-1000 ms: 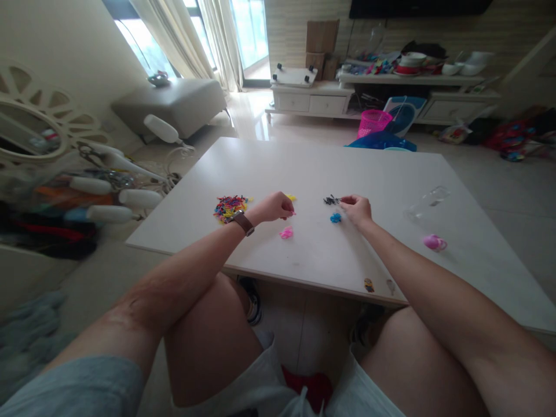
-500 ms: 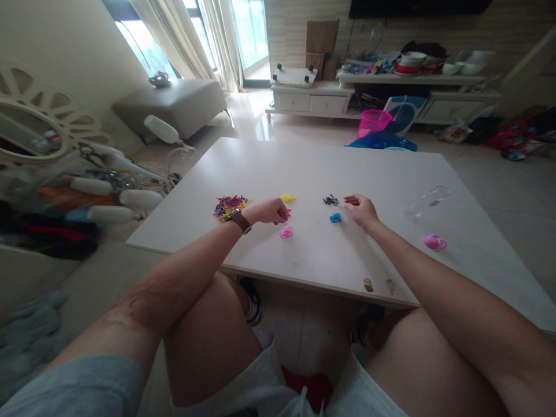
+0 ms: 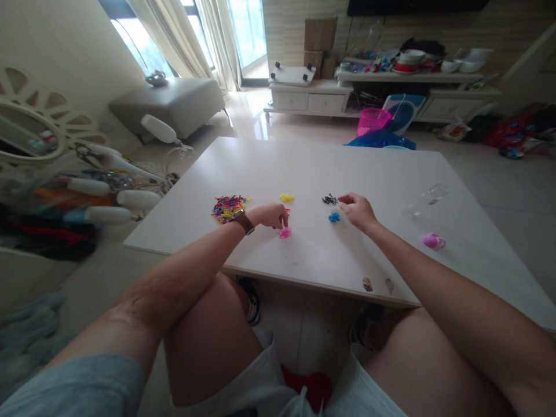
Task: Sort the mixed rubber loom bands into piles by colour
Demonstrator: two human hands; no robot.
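My left hand [image 3: 273, 216], with a watch on the wrist, is closed in a pinch. Its fingertips reach down to a pile of small pink pieces [image 3: 285, 233], with a bit of pink at the tips. Red pieces [image 3: 288, 212] show partly behind that hand, and yellow ones [image 3: 286, 197] lie just beyond. My right hand [image 3: 357, 209] has its fingertips drawn together beside some small black pieces [image 3: 329, 199]; what they hold, if anything, is too small to make out. A blue cluster [image 3: 333, 217] lies close below. Left of my left hand spreads a mixed, many-coloured pile [image 3: 226, 207].
The white table [image 3: 260, 168] carries a clear plastic container [image 3: 428, 200] and a pink-purple object [image 3: 433, 241] at the right. Two small flat figures [image 3: 367, 284] lie near the front edge. Beyond the table stands a pink basket [image 3: 372, 121]; white lamp arms [image 3: 160, 128] are at the left.
My left hand has lowered its fingertips onto the pink pile. My right hand has moved slightly left toward the black pieces, and its fingers have come together.
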